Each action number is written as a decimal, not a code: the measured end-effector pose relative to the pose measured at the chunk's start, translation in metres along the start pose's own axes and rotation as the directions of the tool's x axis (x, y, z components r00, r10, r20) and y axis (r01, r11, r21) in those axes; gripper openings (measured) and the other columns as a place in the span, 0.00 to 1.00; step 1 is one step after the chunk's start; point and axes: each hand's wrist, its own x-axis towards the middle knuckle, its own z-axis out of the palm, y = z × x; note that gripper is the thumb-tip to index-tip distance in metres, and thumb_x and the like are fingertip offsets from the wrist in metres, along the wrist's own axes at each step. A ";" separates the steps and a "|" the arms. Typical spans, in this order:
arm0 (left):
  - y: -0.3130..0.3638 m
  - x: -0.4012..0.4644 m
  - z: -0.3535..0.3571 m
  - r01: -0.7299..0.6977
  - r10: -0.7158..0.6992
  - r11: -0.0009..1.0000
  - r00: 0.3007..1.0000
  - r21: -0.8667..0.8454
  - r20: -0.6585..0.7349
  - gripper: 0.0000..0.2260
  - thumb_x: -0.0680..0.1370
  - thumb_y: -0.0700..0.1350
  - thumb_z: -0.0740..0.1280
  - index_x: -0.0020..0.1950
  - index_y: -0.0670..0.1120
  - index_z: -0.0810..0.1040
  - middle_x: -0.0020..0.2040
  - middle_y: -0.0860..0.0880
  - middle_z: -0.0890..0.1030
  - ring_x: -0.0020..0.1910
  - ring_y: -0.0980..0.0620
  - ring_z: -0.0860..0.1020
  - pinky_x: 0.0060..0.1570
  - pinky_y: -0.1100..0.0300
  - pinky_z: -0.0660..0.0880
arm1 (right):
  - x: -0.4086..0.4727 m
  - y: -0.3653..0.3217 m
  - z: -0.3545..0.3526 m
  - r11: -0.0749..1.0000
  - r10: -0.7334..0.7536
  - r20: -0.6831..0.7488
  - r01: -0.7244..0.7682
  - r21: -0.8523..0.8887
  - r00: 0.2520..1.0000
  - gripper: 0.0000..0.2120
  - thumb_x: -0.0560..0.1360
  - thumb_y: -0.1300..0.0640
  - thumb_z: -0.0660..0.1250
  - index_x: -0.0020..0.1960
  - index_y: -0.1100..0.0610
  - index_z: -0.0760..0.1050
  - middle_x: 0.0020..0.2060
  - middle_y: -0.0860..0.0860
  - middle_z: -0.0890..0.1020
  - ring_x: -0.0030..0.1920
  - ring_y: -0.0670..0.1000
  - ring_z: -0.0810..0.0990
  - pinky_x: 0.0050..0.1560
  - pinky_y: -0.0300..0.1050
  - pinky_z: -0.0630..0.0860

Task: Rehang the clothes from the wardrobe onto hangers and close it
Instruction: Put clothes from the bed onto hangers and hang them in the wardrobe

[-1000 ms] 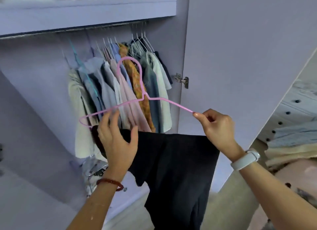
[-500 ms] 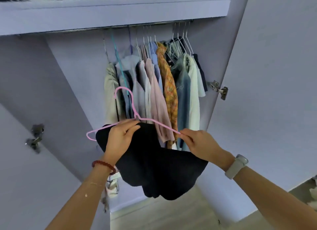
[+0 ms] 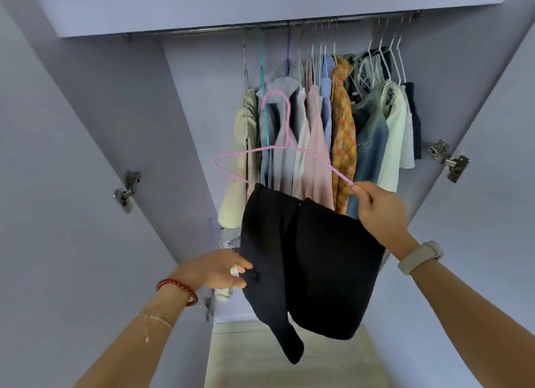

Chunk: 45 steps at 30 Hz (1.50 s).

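Pink wire hanger (image 3: 285,153) was pinched at its end by the right hand (image 3: 376,211); the left hand (image 3: 220,269) apparently pinched the draped black garment (image 3: 312,260).

Place: a home, likely a bedroom, looking into an open wardrobe (image 3: 185,121).
Clothes: shirts (image 3: 318,133) are hanging in a row on a rail (image 3: 202,30) in the upper middle.
Doors: two purple doors (image 3: 58,214) are standing open, left and right.
Floor: pale wood floor (image 3: 289,370) is showing at the bottom.
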 end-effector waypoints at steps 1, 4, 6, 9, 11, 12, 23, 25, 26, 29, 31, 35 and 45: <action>-0.002 0.005 0.005 0.056 -0.056 0.998 0.998 0.002 -0.002 0.19 0.78 0.51 0.63 0.69 0.53 0.68 0.69 0.52 0.69 0.67 0.54 0.67 0.67 0.60 0.61 | 0.000 -0.006 0.001 0.998 -0.063 0.030 0.063 -0.003 0.998 0.13 0.75 0.56 0.59 0.47 0.61 0.81 0.33 0.58 0.82 0.30 0.59 0.79 0.34 0.43 0.71; 0.000 0.015 -0.001 -0.005 -0.008 0.999 0.915 -0.032 -0.404 0.21 0.78 0.53 0.61 0.71 0.53 0.65 0.70 0.51 0.67 0.68 0.51 0.65 0.67 0.57 0.60 | -0.004 -0.022 0.007 0.983 -0.180 0.145 0.181 0.013 0.973 0.10 0.76 0.57 0.61 0.45 0.57 0.81 0.30 0.55 0.81 0.28 0.57 0.78 0.30 0.48 0.76; 0.006 0.021 -0.007 -0.065 0.080 0.997 0.789 0.047 -0.610 0.22 0.78 0.54 0.60 0.72 0.54 0.64 0.70 0.52 0.66 0.69 0.50 0.63 0.68 0.53 0.58 | -0.006 -0.033 0.013 0.988 -0.148 0.212 0.136 0.072 0.966 0.09 0.77 0.57 0.62 0.46 0.55 0.81 0.32 0.53 0.82 0.30 0.56 0.78 0.31 0.49 0.75; 0.010 0.036 -0.002 -0.038 0.072 0.997 0.809 0.071 -0.583 0.23 0.79 0.56 0.55 0.74 0.56 0.58 0.74 0.53 0.61 0.73 0.51 0.56 0.70 0.51 0.53 | 0.000 -0.055 0.022 0.988 -0.114 0.294 0.079 0.129 0.949 0.10 0.78 0.55 0.60 0.46 0.53 0.80 0.33 0.49 0.81 0.33 0.53 0.77 0.32 0.44 0.69; 0.002 0.046 0.004 0.047 -0.037 0.999 0.858 0.007 -0.512 0.23 0.80 0.57 0.53 0.75 0.58 0.53 0.76 0.54 0.54 0.75 0.50 0.49 0.71 0.47 0.49 | 0.013 -0.072 0.026 0.980 -0.101 0.342 0.035 0.195 0.934 0.12 0.79 0.55 0.58 0.47 0.53 0.80 0.37 0.48 0.81 0.36 0.51 0.77 0.36 0.45 0.71; -0.006 0.050 0.004 0.062 -0.068 0.998 0.855 -0.029 -0.514 0.23 0.80 0.56 0.53 0.75 0.58 0.51 0.76 0.54 0.51 0.75 0.50 0.45 0.71 0.45 0.49 | 0.021 -0.081 0.028 0.971 -0.076 0.370 -0.015 0.238 0.926 0.12 0.78 0.56 0.58 0.46 0.54 0.80 0.38 0.47 0.80 0.37 0.49 0.76 0.37 0.45 0.71; -0.069 0.040 -0.105 -0.006 -0.222 0.966 0.495 -0.258 -0.840 0.21 0.79 0.45 0.60 0.72 0.48 0.63 0.74 0.45 0.59 0.71 0.43 0.58 0.67 0.45 0.59 | 0.109 -0.195 0.105 0.660 0.298 0.484 -0.544 0.518 0.822 0.11 0.76 0.61 0.60 0.39 0.52 0.77 0.25 0.45 0.70 0.26 0.44 0.66 0.23 0.33 0.62; -0.073 0.028 -0.133 -0.050 -0.177 0.977 0.346 -0.207 -0.921 0.20 0.78 0.41 0.62 0.70 0.44 0.67 0.71 0.42 0.63 0.69 0.41 0.61 0.64 0.45 0.62 | 0.125 -0.217 0.121 0.585 0.325 0.478 -0.571 0.576 0.816 0.11 0.76 0.61 0.60 0.39 0.52 0.77 0.25 0.46 0.71 0.25 0.45 0.66 0.20 0.31 0.61; -0.074 0.022 -0.149 -0.074 -0.147 0.982 0.273 -0.173 -0.951 0.20 0.77 0.40 0.63 0.69 0.43 0.68 0.70 0.40 0.64 0.69 0.40 0.62 0.63 0.44 0.63 | 0.133 -0.226 0.129 0.552 0.345 0.470 -0.581 0.598 0.812 0.10 0.76 0.61 0.60 0.39 0.52 0.76 0.26 0.47 0.71 0.25 0.45 0.66 0.21 0.34 0.62; -0.075 0.005 -0.196 -0.089 -0.035 0.995 0.065 -0.041 -0.997 0.20 0.75 0.36 0.64 0.67 0.40 0.69 0.69 0.37 0.65 0.68 0.37 0.63 0.63 0.42 0.64 | 0.152 -0.242 0.150 0.440 0.438 0.434 -0.609 0.660 0.787 0.10 0.76 0.63 0.58 0.42 0.53 0.76 0.27 0.48 0.72 0.27 0.47 0.67 0.25 0.38 0.63; -0.075 0.001 -0.223 -0.053 0.039 0.998 -0.014 0.040 -0.999 0.22 0.75 0.36 0.63 0.69 0.41 0.68 0.70 0.37 0.64 0.70 0.36 0.61 0.63 0.42 0.63 | 0.161 -0.247 0.164 0.372 0.497 0.405 -0.610 0.699 0.767 0.11 0.76 0.64 0.56 0.45 0.53 0.76 0.29 0.48 0.72 0.28 0.46 0.67 0.26 0.37 0.64; -0.074 0.008 -0.260 0.073 0.175 0.982 0.004 0.175 -0.985 0.28 0.74 0.37 0.63 0.73 0.46 0.61 0.74 0.38 0.58 0.73 0.36 0.53 0.67 0.39 0.58 | 0.187 -0.252 0.186 0.302 0.568 0.342 -0.576 0.760 0.749 0.13 0.76 0.65 0.55 0.41 0.55 0.76 0.30 0.48 0.72 0.30 0.46 0.67 0.32 0.39 0.65; -0.086 0.048 -0.283 0.063 0.191 0.979 0.047 0.193 -0.981 0.31 0.75 0.42 0.63 0.75 0.48 0.54 0.73 0.44 0.43 0.72 0.41 0.40 0.70 0.39 0.51 | 0.230 -0.224 0.242 0.338 0.659 0.295 -0.623 0.705 0.692 0.13 0.76 0.65 0.56 0.54 0.65 0.77 0.41 0.56 0.76 0.42 0.54 0.73 0.34 0.41 0.68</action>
